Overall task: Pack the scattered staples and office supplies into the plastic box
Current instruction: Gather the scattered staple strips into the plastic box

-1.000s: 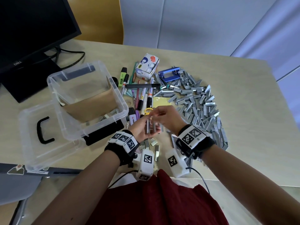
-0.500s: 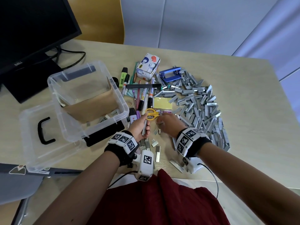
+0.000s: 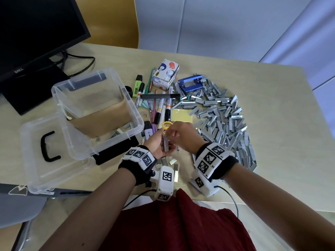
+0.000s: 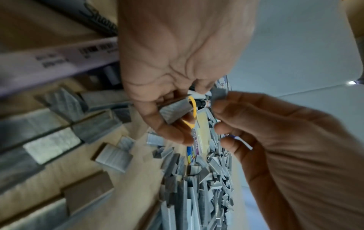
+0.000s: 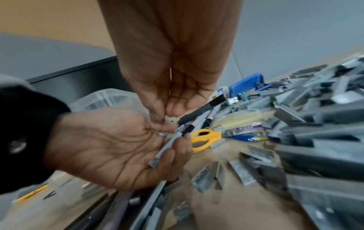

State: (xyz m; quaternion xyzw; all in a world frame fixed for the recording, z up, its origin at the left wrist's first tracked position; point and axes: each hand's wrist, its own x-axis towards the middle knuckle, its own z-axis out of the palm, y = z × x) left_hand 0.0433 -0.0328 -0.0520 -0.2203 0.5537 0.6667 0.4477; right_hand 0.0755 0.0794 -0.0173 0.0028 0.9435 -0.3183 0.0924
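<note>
My left hand (image 3: 162,142), palm up near the table's front edge, holds a small bundle of grey staple strips (image 3: 165,144) in its curled fingers; the bundle (image 5: 165,147) lies across the fingers (image 4: 171,124). My right hand (image 3: 170,132) meets it from the right and pinches a short staple strip (image 4: 219,95) at the top of the bundle. A large pile of staple strips (image 3: 223,120) covers the table to the right. The clear plastic box (image 3: 137,122) stands open on the left, lined with brown card, with a few staples inside.
Pens and markers (image 3: 163,109), yellow scissors (image 3: 166,125), sticky notes (image 3: 182,115), a small printed carton (image 3: 165,75) and a blue punch (image 3: 190,84) lie beyond my hands. Loose strips (image 3: 172,162) lie below my wrists. The box lid (image 3: 36,160) lies left, below a monitor (image 3: 36,33).
My right hand dipped to the table among the loose strips, then rose back to my left hand with a strip pinched. The left hand stayed in place with its bundle.
</note>
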